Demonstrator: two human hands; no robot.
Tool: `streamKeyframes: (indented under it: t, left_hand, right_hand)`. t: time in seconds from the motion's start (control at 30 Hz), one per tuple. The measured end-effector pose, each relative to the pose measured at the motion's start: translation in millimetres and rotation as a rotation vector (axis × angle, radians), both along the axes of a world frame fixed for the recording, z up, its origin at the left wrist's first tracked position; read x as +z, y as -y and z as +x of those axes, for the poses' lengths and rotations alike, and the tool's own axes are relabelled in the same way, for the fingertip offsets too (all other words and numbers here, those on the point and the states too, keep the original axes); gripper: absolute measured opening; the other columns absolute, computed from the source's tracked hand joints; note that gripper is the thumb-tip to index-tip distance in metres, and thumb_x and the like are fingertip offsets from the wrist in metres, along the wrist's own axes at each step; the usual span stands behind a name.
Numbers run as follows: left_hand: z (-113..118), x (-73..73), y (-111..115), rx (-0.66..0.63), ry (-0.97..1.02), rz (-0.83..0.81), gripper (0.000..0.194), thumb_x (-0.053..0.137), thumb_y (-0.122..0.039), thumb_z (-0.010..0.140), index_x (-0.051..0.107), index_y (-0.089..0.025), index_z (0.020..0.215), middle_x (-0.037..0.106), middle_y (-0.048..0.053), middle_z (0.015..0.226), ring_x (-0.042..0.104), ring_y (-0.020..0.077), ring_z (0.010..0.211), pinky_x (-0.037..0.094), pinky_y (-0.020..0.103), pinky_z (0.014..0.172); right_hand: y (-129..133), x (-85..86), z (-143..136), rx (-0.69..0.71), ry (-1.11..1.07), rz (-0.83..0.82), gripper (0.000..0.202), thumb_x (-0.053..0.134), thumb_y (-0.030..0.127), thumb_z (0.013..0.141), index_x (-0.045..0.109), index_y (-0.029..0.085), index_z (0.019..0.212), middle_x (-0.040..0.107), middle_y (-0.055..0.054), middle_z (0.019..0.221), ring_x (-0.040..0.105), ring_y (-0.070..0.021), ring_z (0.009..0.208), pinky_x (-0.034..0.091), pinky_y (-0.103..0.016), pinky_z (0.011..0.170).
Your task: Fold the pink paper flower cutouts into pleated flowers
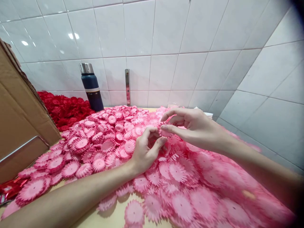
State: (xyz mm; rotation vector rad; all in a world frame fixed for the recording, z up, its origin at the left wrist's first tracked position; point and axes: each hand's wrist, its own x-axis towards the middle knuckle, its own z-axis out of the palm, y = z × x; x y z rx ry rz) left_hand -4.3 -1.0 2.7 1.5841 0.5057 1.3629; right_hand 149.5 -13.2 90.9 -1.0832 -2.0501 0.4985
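Right fingers [171, 129] pinch pink disc [166, 132], left fingers [158, 145] loosely curled, hold unclear, room above

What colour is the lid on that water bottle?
The water bottle has a silver lid, shown in the head view.

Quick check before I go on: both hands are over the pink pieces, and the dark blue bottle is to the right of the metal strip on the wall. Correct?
Not quite: the head view shows the dark blue bottle to the left of the metal strip, not the right. The rest stands.
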Motion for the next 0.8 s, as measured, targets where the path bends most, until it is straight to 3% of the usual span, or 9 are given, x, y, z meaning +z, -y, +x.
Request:
streamKeyframes:
  t: [0.1, 0.3, 0.5, 0.8]
  left_hand:
    - [0.1, -0.5, -0.6, -0.003, 0.006, 0.004, 0.018, 0.055, -0.033, 0.089, 0.049, -0.017, 0.095, 0.055, -0.002, 0.067, 0.055, 0.0092, 0.055, 0.046, 0.021, 0.053]
    - [-1.6, -4.3, -3.3, 0.072, -0.018, -0.027, 0.023, 0.049, -0.040, 0.091, 0.049, -0.017, 0.097, 0.056, 0.000, 0.073, 0.053, 0.0091, 0.056, 0.045, 0.021, 0.053]
    - [-1.5, -4.2, -3.0, -0.006, 0.020, 0.000, 0.021, 0.049, -0.038, 0.092, 0.047, -0.018, 0.098, 0.055, -0.001, 0.072, 0.054, 0.0081, 0.056, 0.046, 0.021, 0.054]
    - [-0.3, 0.1, -0.6, 0.022, 0.020, -0.056, 0.031, 0.068, -0.030, 0.079, 0.047, -0.019, 0.100, 0.061, 0.001, 0.079, 0.060, 0.0118, 0.067, 0.048, 0.022, 0.060]
  right_hand:
    - [-0.3, -1.7, 0.5, -0.012, 0.034, -0.005, 0.011, 0.061, 0.026, 0.083, 0.054, 0.021, 0.090, 0.063, 0.003, 0.062, 0.054, -0.0117, 0.057, 0.041, -0.025, 0.051]
    - [-5.6, -4.7, 4.6, 0.141, -0.042, -0.073, 0.009, 0.065, 0.025, 0.079, 0.058, 0.019, 0.080, 0.063, -0.002, 0.079, 0.061, -0.0141, 0.074, 0.051, -0.028, 0.068]
    - [-8.0, -6.3, 6.6, 0.063, -0.081, -0.041, 0.013, 0.070, 0.028, 0.075, 0.064, 0.019, 0.081, 0.067, -0.003, 0.082, 0.064, -0.0156, 0.075, 0.053, -0.027, 0.064]
    - [-0.5, -1.0, 1.0, 0.010, -0.004, 0.009, 0.010, 0.064, 0.029, 0.080, 0.065, 0.020, 0.080, 0.070, -0.004, 0.080, 0.066, -0.0179, 0.073, 0.053, -0.030, 0.063]
